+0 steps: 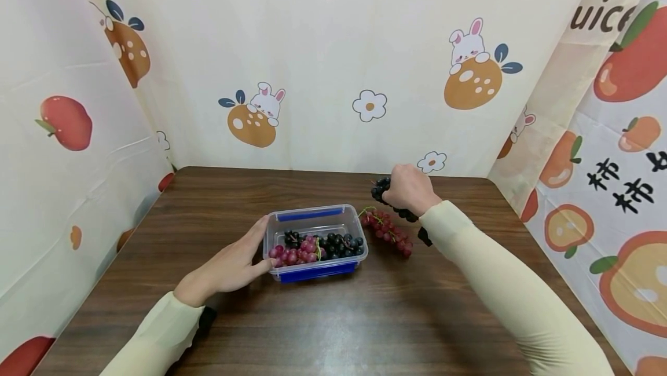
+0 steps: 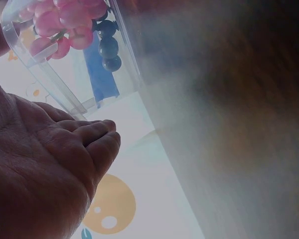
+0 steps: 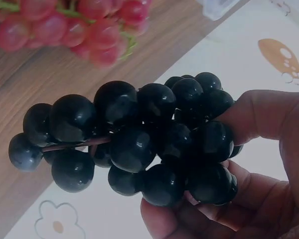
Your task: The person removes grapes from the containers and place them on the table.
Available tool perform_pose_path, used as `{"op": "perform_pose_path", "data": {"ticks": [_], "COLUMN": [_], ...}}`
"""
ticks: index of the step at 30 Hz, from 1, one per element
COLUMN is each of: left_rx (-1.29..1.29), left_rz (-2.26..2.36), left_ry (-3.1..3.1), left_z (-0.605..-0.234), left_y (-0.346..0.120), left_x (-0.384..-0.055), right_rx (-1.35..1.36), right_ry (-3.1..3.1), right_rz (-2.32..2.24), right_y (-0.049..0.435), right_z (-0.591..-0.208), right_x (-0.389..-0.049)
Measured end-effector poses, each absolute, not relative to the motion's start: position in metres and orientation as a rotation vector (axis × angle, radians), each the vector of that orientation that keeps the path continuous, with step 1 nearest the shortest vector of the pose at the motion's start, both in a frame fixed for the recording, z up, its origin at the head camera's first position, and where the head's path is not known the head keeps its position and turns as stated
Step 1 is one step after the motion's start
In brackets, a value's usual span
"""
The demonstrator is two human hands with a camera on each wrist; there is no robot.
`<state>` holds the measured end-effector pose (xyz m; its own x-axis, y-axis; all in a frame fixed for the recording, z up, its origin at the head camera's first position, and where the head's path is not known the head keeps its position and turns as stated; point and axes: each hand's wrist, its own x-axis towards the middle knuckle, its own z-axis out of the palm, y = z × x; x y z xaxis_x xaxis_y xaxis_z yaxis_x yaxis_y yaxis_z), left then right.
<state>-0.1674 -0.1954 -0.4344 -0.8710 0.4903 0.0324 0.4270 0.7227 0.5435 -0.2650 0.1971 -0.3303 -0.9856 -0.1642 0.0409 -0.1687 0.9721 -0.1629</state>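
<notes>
A clear plastic box [image 1: 312, 237] with blue clips stands on the table, holding red grapes [image 1: 294, 255] at the front left and black grapes [image 1: 341, 245] at the right and back. My left hand [image 1: 231, 263] rests against the box's left side, fingers straight along the wall and thumb at the front corner. Above the table at the back right, my right hand [image 1: 411, 190] grips a bunch of black grapes [image 3: 134, 144] between thumb and fingers, its free end hanging out. Below that hand, a second bunch of red grapes [image 1: 387, 231] lies just right of the box.
The brown wooden table [image 1: 323, 329] ends at a printed curtain [image 1: 323, 63] behind it. More printed cloth [image 1: 78, 190] hangs along the left side and the right side.
</notes>
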Motion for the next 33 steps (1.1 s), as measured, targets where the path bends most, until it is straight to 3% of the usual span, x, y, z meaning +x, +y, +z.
{"op": "perform_pose_path", "data": {"ticks": [21,33], "left_rx": [0.746,0.750], "left_rz": [0.832,0.845], "left_ry": [2.811,2.810], "left_z": [-0.434,-0.435], "left_y": [-0.196,-0.196], "left_x": [-0.167,-0.167], "right_rx": [0.033,0.057], "right_ry": [-3.226,-3.223], "right_rz": [0.149,0.109], "right_y": [0.231,0.238], "right_z": [-0.362,-0.384], "right_x": [-0.276,-0.278]}}
